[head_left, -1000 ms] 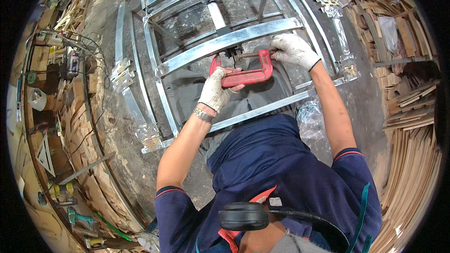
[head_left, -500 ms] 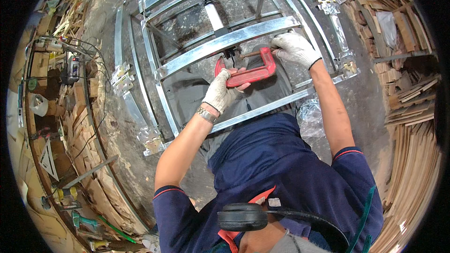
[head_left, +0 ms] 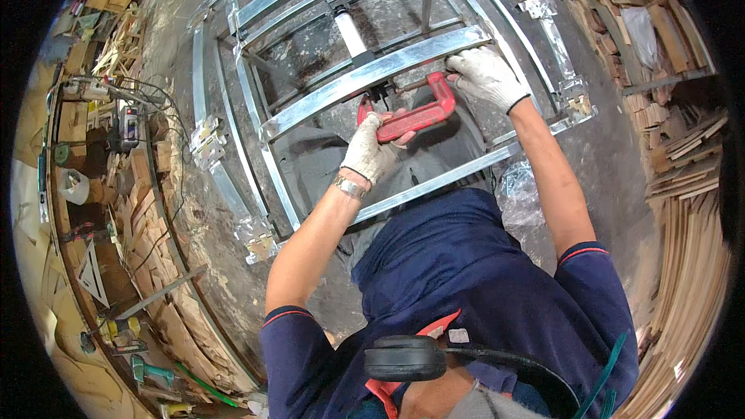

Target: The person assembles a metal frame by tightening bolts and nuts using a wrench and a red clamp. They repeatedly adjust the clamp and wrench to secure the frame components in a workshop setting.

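Along the left side of the frame, a long shelf (head_left: pixel 160 213) holds wood scraps (head_left: pixel 147 233), a white triangle (head_left: pixel 91 274), a yellow drill (head_left: pixel 123 332) and, low down, a teal drill (head_left: pixel 151 372). On the right side, another shelf (head_left: pixel 667 82) holds a white bag (head_left: pixel 640 35) and lots of wood strips; I cannot tell what is in the bag. Just above the middle of the frame is the red clamp (head_left: pixel 417 122), just below a shiny bar (head_left: pixel 376 77) of the metal frame. The left hand (head_left: pixel 369 147), in a white glove, has its fingers wrapped around the clamp's left part. The right hand (head_left: pixel 489 76), gloved too, is bent by the clamp's right end, and I cannot tell if it is pinching the screw

One second ago, the clamp lay flatter; now its right end tips up more. The left hand has kept its hold. The right hand's fingers have come up closer to the bar

Under it all is a gray, spotty floor (head_left: pixel 605 186). A white tube (head_left: pixel 351 35) sits above the bar, and clear plastic (head_left: pixel 521 190) lies right of the blue shirt (head_left: pixel 442 264)
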Available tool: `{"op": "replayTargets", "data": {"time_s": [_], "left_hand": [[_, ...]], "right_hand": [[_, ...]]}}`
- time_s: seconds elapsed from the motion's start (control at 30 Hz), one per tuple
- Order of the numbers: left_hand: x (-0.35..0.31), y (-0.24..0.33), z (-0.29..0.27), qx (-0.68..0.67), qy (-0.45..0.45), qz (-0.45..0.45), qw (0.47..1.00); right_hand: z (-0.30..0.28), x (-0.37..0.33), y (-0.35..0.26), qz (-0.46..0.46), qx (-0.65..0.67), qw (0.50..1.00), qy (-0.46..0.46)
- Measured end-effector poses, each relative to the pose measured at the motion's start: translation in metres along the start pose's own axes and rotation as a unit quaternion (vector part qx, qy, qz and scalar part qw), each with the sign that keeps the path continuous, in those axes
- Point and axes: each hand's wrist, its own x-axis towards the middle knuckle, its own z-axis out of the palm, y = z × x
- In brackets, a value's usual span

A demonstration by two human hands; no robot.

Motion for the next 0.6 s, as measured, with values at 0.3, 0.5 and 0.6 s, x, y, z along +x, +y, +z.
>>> {"op": "replayTargets", "data": {"time_s": [0.3,0.5,0.6], "left_hand": [[0.004,-0.001,-0.003,0.0,-0.019,0.0,1.0],[0.006,-0.002,-0.006,0.02,-0.02,0.007,1.0],[0.007,-0.003,-0.009,0.021,-0.023,0.011,0.999]], "right_hand": [[-0.022,-0.005,-0.021,0.078,0.078,0.949,0.297],[0.007,-0.012,-0.004,0.266,0.276,0.918,-0.098],[0.018,-0.003,-0.005,0.391,0.453,0.774,-0.206]]}}
